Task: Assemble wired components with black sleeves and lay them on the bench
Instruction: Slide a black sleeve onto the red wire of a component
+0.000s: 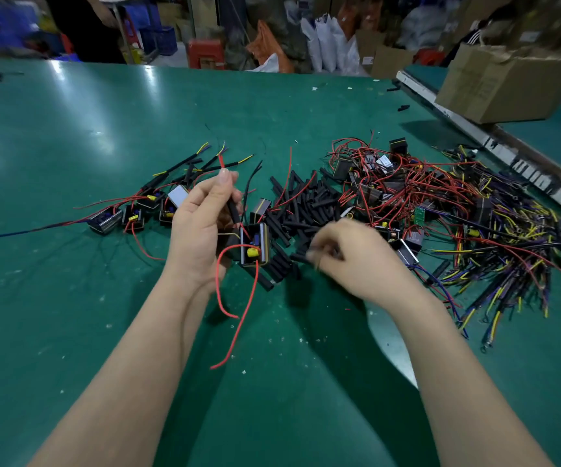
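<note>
Head view: at the centre of the frame a wired component [254, 243], a small black block with a yellow part and red leads, is held up by the left hand [201, 227], whose thumb and fingertips are pinched on the wire bundle where a black sleeve [233, 208] is already threaded. The right hand [346, 256] is blurred just right of it, low over the loose pile of black sleeves [301, 203] on the green table [103, 129]; its fingers are curled, and a short black piece appears to be pinched at the fingertips, though the blur leaves this uncertain. Finished units [130, 214] are laid in a row at the left of the frame; raw components are heaped in a tangle of red wires [400, 187] at right, beside a spread of yellow and purple leads [508, 264]. Several risks are judged from here: the long red lead [238, 318] hanging below the component could be snagged on the sleeve pile or dragged under a wrist; the sleeve could be slid off if the pinch is loosened; a frayed wire end could be caught at a sleeve's mouth. A cardboard box [494, 85] is seen at the upper right; its contents cannot be made out.
</note>
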Demonstrator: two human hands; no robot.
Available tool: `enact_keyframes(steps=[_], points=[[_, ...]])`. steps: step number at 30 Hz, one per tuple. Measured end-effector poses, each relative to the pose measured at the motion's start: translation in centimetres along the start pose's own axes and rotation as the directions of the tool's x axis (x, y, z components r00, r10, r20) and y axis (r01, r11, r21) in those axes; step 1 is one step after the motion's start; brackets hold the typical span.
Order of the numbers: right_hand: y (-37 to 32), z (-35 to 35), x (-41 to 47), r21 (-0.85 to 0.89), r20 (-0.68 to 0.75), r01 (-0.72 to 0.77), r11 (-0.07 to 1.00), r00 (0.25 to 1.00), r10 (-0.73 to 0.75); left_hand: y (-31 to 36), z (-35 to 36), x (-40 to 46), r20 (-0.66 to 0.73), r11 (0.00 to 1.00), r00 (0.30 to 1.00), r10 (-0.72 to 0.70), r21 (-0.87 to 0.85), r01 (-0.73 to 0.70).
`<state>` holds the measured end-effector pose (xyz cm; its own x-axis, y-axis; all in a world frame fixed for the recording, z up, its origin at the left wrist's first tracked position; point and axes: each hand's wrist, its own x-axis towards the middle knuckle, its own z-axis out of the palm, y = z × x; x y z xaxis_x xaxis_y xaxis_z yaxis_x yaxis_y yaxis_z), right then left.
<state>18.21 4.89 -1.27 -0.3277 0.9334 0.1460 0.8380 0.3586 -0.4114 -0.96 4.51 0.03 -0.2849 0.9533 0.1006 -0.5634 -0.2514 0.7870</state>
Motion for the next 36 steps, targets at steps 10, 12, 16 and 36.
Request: enact_keyframes(steps=[10, 12, 16, 36], points=[[-2.4, 3.5, 0.3, -0.256, 0.003, 0.010, 0.967, 1.000, -0.010, -0.8, 0.4, -1.0, 0.129, 0.976, 0.991, -0.019, 0.218, -0.010], [-2.2, 3.6, 0.3, -0.277, 0.003, 0.011, 0.961, 1.000, -0.011, -0.9, 0.4, -1.1, 0.152, 0.966, 0.988, -0.015, 0.257, -0.025], [-1.7, 3.5, 0.5, -0.235, 0.012, -0.015, 0.972, 1.000, 0.019, -1.5, 0.6, -1.2, 0.180, 0.936, 0.983, -0.037, 0.351, -0.029], [0.0, -1.2, -1.3, -0.184, 0.198, -0.239, 0.953, 0.941, 0.274, -3.8, 0.8, -2.3, 0.343, 0.818, 0.939, -0.023, 0.547, -0.180]])
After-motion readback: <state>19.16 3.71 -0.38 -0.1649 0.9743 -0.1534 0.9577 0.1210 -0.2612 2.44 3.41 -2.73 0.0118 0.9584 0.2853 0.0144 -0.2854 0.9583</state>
